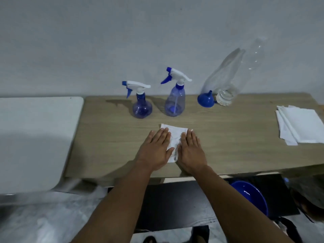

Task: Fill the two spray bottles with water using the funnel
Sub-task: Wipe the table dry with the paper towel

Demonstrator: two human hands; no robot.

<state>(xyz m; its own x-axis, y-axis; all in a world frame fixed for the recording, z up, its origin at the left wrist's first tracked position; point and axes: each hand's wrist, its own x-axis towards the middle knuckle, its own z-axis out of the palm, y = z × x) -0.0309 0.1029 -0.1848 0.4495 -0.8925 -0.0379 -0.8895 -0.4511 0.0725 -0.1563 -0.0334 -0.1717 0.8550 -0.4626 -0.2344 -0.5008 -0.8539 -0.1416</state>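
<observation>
Two blue see-through spray bottles with white trigger heads stand at the back of the wooden table: a short round one on the left and a taller one to its right. A blue funnel rests mouth-down further right, beside a large clear plastic bottle leaning against the wall. My left hand and my right hand lie flat, fingers together, side by side on a white paper towel in front of the bottles.
A stack of white paper towels sits at the table's right edge. A white table adjoins on the left. Below the front edge, a blue basin rests on a black surface. A wet patch marks the table's back left.
</observation>
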